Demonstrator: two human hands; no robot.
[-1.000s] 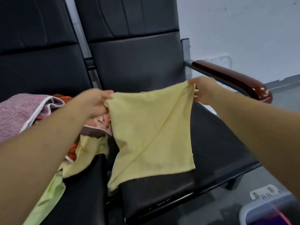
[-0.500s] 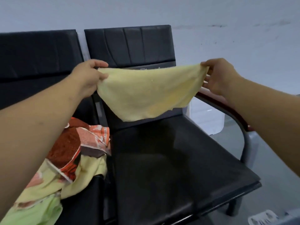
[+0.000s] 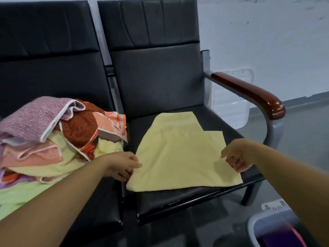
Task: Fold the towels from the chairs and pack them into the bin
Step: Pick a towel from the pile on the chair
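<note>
On the black seat of the right chair [image 3: 210, 113] a yellow towel [image 3: 179, 157] lies flat. The left hand [image 3: 121, 164] has its grip pinched on the towel's near left edge, and the right hand [image 3: 238, 155] has its grip curled round the right edge. A pile of towels [image 3: 53, 139] fills the left chair [image 3: 44, 68]. The bin [image 3: 256, 221] stands on the floor, lower right.
</note>
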